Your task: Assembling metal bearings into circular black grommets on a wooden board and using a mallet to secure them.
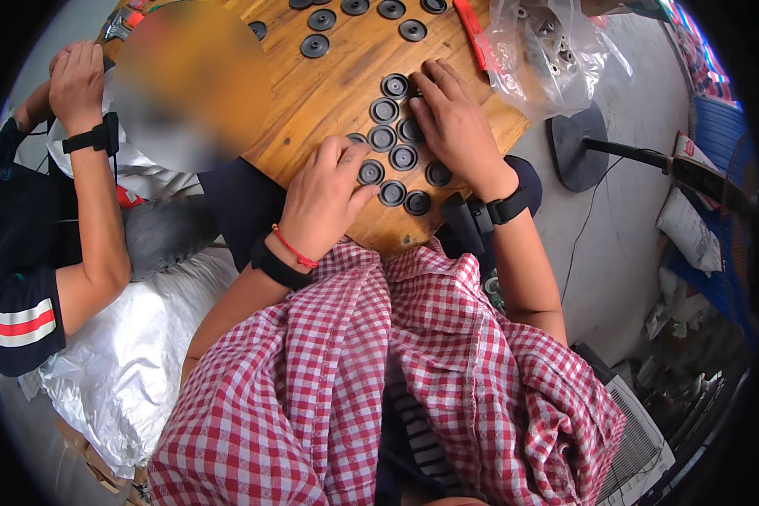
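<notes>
Several round black discs (382, 138), each with a raised ring and a small centre, lie in a loose cluster on the wooden table (299, 101). My left hand (325, 187) rests at the cluster's left side, its fingers bent over a partly covered disc (357, 139) and its thumb apart. On the other side, my right hand (457, 125) lies with fingers stretched forward beside the upper discs. Its thumb is close to another disc (409, 130), partly hidden by the hand. What lies under the right fingertips is hidden.
More black discs (314, 45) are spread at the table's far side. A clear plastic bag (514, 88) with small metal parts sits at the far right edge, beside a red strip-like object (470, 32). Another person's hand (78, 88) is raised at the left.
</notes>
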`<action>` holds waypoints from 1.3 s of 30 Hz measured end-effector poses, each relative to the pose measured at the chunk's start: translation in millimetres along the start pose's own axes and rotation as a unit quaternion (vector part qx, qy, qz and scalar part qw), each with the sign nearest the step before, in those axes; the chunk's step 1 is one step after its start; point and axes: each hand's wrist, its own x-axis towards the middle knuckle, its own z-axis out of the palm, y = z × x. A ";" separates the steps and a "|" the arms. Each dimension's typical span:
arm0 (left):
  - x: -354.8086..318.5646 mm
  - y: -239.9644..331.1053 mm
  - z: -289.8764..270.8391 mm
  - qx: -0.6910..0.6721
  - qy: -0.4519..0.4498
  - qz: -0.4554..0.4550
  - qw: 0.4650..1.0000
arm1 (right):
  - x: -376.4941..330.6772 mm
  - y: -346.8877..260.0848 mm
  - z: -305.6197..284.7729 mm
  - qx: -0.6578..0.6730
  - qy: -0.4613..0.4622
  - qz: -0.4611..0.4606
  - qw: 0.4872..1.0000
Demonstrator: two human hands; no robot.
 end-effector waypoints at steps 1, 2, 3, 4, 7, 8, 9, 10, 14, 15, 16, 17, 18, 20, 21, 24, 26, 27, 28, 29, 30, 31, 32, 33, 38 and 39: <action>0.2 -1.3 -1.8 -0.002 0.003 -0.001 1.000 | -4.8 -7.8 -0.4 0.048 -0.015 0.006 0.999; 1.0 -2.0 -5.4 -0.017 -0.005 -0.007 1.000 | -7.7 -13.8 -7.0 0.058 0.013 0.024 0.998; 1.4 -2.2 -9.4 -0.031 -0.012 -0.015 0.999 | -5.8 -17.0 -15.4 0.069 0.042 0.039 0.996; 3.9 -3.0 -12.9 -0.033 -0.009 -0.015 0.999 | -3.3 -7.7 -24.3 0.062 0.093 0.051 0.992; 13.1 -21.5 -21.5 -0.015 0.045 -0.033 0.998 | 12.1 31.3 -51.2 0.036 0.175 0.129 0.975; 16.7 -34.2 -23.3 0.025 0.082 -0.007 0.996 | 18.2 40.2 -55.5 -0.002 0.156 0.161 0.974; 19.6 -41.8 -23.0 0.063 0.116 0.020 0.991 | 21.9 50.9 -56.6 -0.042 0.136 0.196 0.970; 21.8 -41.2 -23.6 0.041 0.116 0.016 0.992 | 23.7 66.9 -55.7 -0.043 0.137 0.199 0.969; 50.0 -11.0 -5.0 -0.054 0.043 0.048 0.996 | 15.4 158.0 -65.3 -0.199 0.072 0.302 0.929; 61.0 -1.1 -1.0 -0.053 0.036 0.073 0.995 | 14.2 171.2 -68.5 -0.222 0.039 0.315 0.922; 70.4 5.9 0.6 -0.051 0.031 0.096 0.994 | 21.3 162.1 -72.6 -0.213 0.049 0.346 0.912; 79.7 11.2 3.2 -0.050 0.032 0.095 0.994 | 24.8 149.6 -75.5 -0.212 0.048 0.344 0.913; 89.4 17.1 7.6 -0.018 0.032 0.139 0.990 | 30.1 120.5 -80.4 -0.159 0.108 0.324 0.926; 95.5 14.5 9.2 0.027 0.033 0.172 0.984 | 42.7 66.8 -57.0 -0.073 0.218 0.247 0.942; 96.8 13.2 12.6 0.101 0.015 0.182 0.978 | 45.3 40.6 -47.1 -0.041 0.224 0.222 0.948; 96.5 9.5 10.2 0.187 -0.007 0.186 0.965 | 52.1 26.7 -11.6 -0.063 0.140 0.213 0.965; 100.5 13.0 11.6 0.206 -0.025 0.178 0.962 | 59.7 58.3 11.1 -0.201 0.028 0.178 0.963; 102.0 12.4 12.8 0.206 -0.025 0.177 0.962 | 65.8 63.3 15.8 -0.200 0.028 0.178 0.963; 102.8 10.9 16.0 0.216 -0.009 0.168 0.962 | 70.5 67.7 20.5 -0.222 0.009 0.197 0.955; 103.9 10.6 18.2 0.225 0.006 0.161 0.961 | 71.9 72.3 23.0 -0.244 -0.009 0.217 0.945; 104.1 8.9 16.5 0.226 0.006 0.161 0.961 | 75.4 70.0 21.2 -0.215 -0.017 0.237 0.947; 104.4 7.2 14.3 0.220 -0.003 0.140 0.965 | 75.7 67.3 18.1 -0.215 -0.016 0.237 0.947; 105.1 6.1 12.4 0.213 -0.012 0.121 0.969 | 73.3 64.1 13.6 -0.174 0.021 0.212 0.961; 105.8 4.5 11.3 0.214 -0.012 0.124 0.969 | 68.5 58.5 7.3 -0.133 0.060 0.186 0.972; 107.5 -12.2 4.6 0.140 -0.053 0.074 0.986 | 30.8 -11.4 -40.6 0.370 0.110 0.311 0.869; 108.5 -15.9 4.4 0.142 -0.048 0.070 0.986 | 21.2 -23.2 -48.6 0.437 0.120 0.309 0.836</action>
